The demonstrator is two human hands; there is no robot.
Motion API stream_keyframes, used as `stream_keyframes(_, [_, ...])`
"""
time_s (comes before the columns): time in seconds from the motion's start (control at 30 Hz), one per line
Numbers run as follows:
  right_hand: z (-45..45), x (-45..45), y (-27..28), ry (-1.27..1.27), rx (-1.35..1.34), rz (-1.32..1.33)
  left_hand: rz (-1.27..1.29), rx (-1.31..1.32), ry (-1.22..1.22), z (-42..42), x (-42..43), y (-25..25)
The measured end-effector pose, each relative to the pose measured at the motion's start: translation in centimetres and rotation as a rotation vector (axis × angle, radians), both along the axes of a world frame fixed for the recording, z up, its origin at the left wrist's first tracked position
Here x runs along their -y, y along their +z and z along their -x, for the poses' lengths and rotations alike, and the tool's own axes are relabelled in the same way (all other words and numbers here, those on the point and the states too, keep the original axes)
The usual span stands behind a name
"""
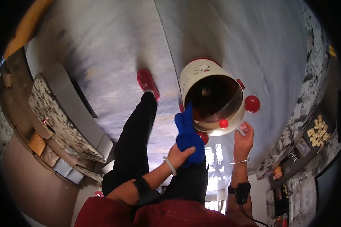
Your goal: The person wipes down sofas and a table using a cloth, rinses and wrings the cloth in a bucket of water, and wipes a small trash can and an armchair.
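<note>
Blue cloth [185,137] gripped in the left hand [182,153], at the near edge of a cream container [191,75]

Cloth: strong royal blue, soft, bunched. Broad creased mass at the near end, narrower neck beyond, then two lobes, one short and blunt, one tapering to a point. Left hand closed round the near part, thumb laid across it, pale bangle [169,165] at the wrist. Most of the fingers masked by the cloth; weave and hems too soft to read. Long axis runs away from the wearer's body, pointed tip toward the container's mouth. Cloth covers part of a dark trouser leg [187,183] in this view. Contact with the rim: cannot tell.

Right hand [244,140] open, fingers loosely bent, slightly blurred, just beside the container.

Container: round, mouth facing the wearer, line drawing [202,68] on the wall. Inside dark; a small pale spot, unidentified. Small red knob [223,123] at the near rim; larger red ball [252,104] to the right, attachment unclear.

Beyond: red shoe [146,80], toe pointing away, on grey streaked floor [102,45]. Speckled-top cabinet [55,108] at left, bent by the lens; outer corners lost in black.
</note>
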State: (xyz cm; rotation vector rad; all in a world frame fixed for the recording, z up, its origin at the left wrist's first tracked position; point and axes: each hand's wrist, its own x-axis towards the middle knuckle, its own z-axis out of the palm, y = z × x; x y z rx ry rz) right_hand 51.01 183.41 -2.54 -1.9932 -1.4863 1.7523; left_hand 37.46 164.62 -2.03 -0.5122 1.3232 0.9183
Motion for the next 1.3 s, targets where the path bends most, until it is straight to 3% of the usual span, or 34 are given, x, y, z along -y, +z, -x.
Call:
stream_keyframes(0.07, [3.8, -0.7, 0.1, 0.197, 0.229, -0.310, 0.027, -0.071, -0.084, -1.6, -0.3, -1.1])
stream_keyframes(0.1, [4.1, -0.4, -0.5, 0.221, 0.232, -0.297, 0.042, -0.062, -0.063, -1.8, -0.3, -1.3])
stream_keyframes(0.17, [4.1, 0.2, -2.3, 0.311, 0.224, -0.440, -0.003, -0.212, -0.576, -0.5, -1.9, -1.4])
stream_keyframes(0.23, [4.2, 1.5, -2.5, 0.416, 0.294, -0.485, -0.046, -0.158, -0.540, -0.6, -1.0, -3.0])
stream_keyframes(0.3, [4.8, 2.1, -2.5, 0.418, 0.285, -0.481, 0.186, -0.262, -0.573, -1.1, 0.9, -5.8])
stream_keyframes(0.37, [4.8, 2.3, -2.5, 0.394, 0.282, -0.456, 0.250, -0.270, -0.399, 1.6, 1.1, -7.8])
stream_keyframes(0.47, [4.8, 2.0, -2.7, 0.389, 0.268, -0.457, 0.259, -0.185, 0.169, 1.8, 1.4, -10.4])
stream_keyframes(0.63, [4.4, 1.8, -2.5, 0.436, 0.312, -0.404, 0.615, -0.152, 0.357, 1.6, 1.0, -15.6])
stream_keyframes(0.77, [4.4, 2.2, -2.5, 0.373, 0.269, -0.378, 0.603, -0.360, 0.458, 4.2, 2.9, -21.4])
stream_keyframes(0.87, [4.4, 2.1, -2.4, 0.363, 0.279, -0.379, 0.417, -0.445, 0.521, 13.2, -2.4, -18.4])
stream_keyframes(0.93, [4.7, 2.3, -2.3, 0.341, 0.281, -0.379, 0.265, -0.304, 0.116, 13.6, -3.9, -18.2])
stream_keyframes(1.0, [4.7, 2.5, -2.5, 0.324, 0.251, -0.387, 0.006, -0.361, -0.386, 12.8, -6.5, -16.5])
stream_keyframes(1.03, [4.6, 2.5, -2.6, 0.316, 0.231, -0.393, -0.121, -0.606, -0.636, 13.3, -9.0, -14.5])
stream_keyframes(1.07, [4.9, 2.5, -2.5, 0.288, 0.216, -0.376, -0.407, -0.881, -0.681, 12.5, -9.6, -14.6])
stream_keyframes(1.13, [4.6, 2.3, -2.3, 0.355, 0.259, -0.384, -0.797, -0.939, -0.595, 12.5, -12.4, -13.8])
stream_keyframes(1.17, [4.4, 2.2, -2.1, 0.430, 0.299, -0.381, -0.770, -0.645, -0.614, 12.8, -13.7, -13.0])
stream_keyframes(1.3, [4.7, 2.6, -2.3, 0.352, 0.258, -0.388, -0.864, -0.555, -0.705, 9.7, -15.7, -18.3])
